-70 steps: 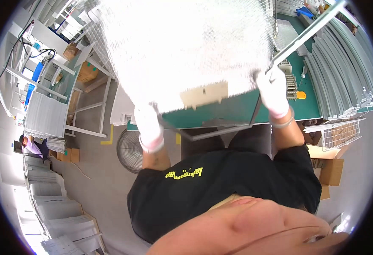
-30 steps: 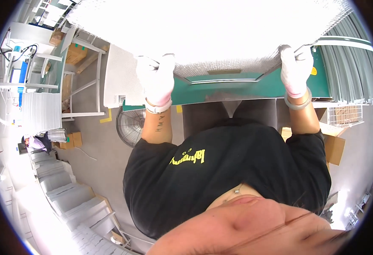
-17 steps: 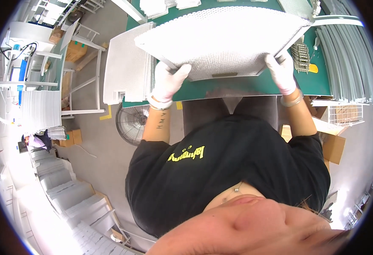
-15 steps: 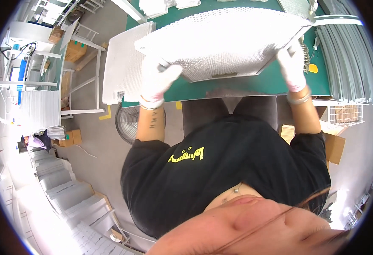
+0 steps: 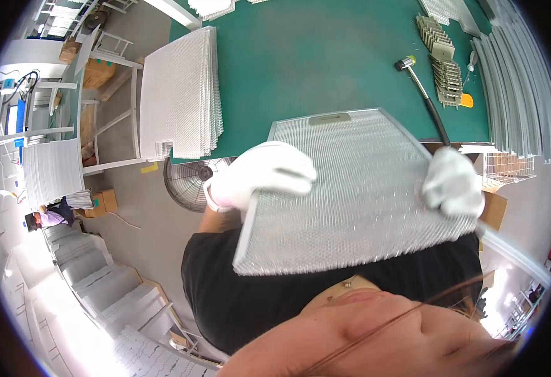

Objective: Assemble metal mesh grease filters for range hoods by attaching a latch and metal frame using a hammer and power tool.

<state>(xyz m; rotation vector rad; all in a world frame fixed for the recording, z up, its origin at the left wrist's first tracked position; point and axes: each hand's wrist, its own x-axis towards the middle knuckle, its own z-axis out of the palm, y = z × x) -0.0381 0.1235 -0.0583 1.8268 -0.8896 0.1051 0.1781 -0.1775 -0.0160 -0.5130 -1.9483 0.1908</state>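
There is 1 metal mesh panel (image 5: 357, 195) held up close to the person's chest, and its far edge reaches over the near edge of the green table (image 5: 326, 63). There are 2 hands on it, both in white gloves. The left hand (image 5: 263, 176) is curled over the panel's left edge, with the fingers lying on top of the mesh and closed on it. The right hand (image 5: 452, 183) is wrapped tight on the panel's right edge. Under the table's near left corner sits 1 round fan (image 5: 190, 182) on the floor. On the table's left edge lies 1 stack of white mesh sheets (image 5: 181, 94). Near the table's right side lies 1 hammer (image 5: 423, 94) with a black handle, and its handle end goes behind the panel. Past the hammer are 2 rows of small metal pieces (image 5: 442, 56), too many to count. Along the right edge lie many long grey metal strips (image 5: 517, 81).
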